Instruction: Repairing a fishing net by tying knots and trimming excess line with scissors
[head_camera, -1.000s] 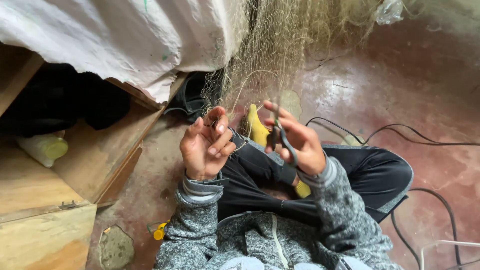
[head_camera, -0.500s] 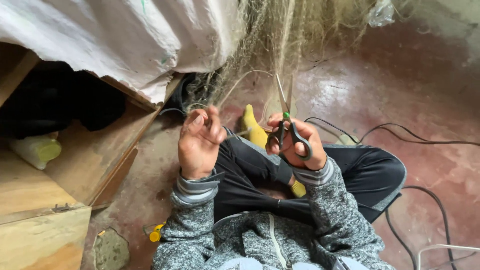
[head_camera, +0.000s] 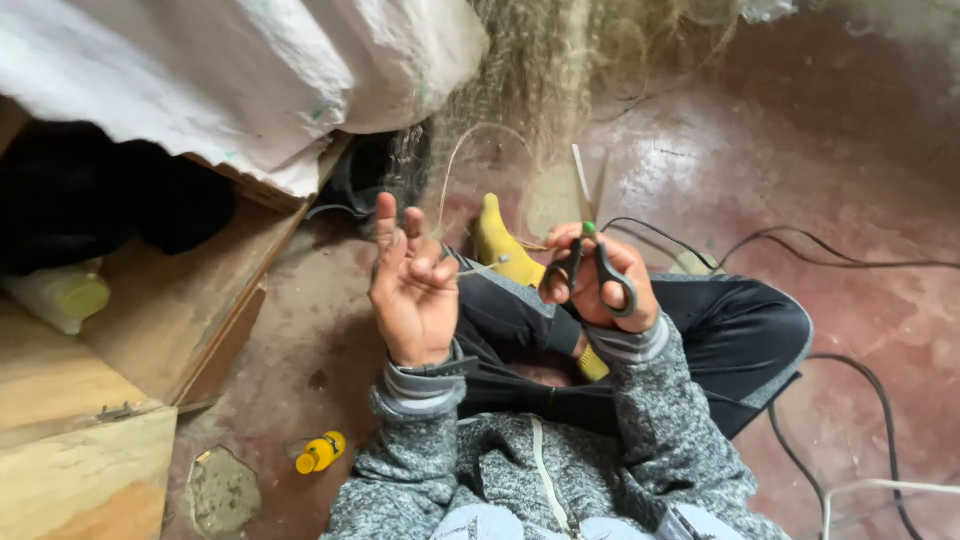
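Right hand (head_camera: 600, 285) grips scissors (head_camera: 590, 235), blades parted; left hand (head_camera: 412, 290) pinches thin twine (head_camera: 480, 268) of soft, light, tangle-prone fishing net (head_camera: 540, 70).

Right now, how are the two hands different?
The right hand grips scissors, blades pointing up and slightly apart; the left hand holds no tool, only pinches thin line. The left shows its palm with fingers raised; the right is curled closed. Both wear grey sleeves.
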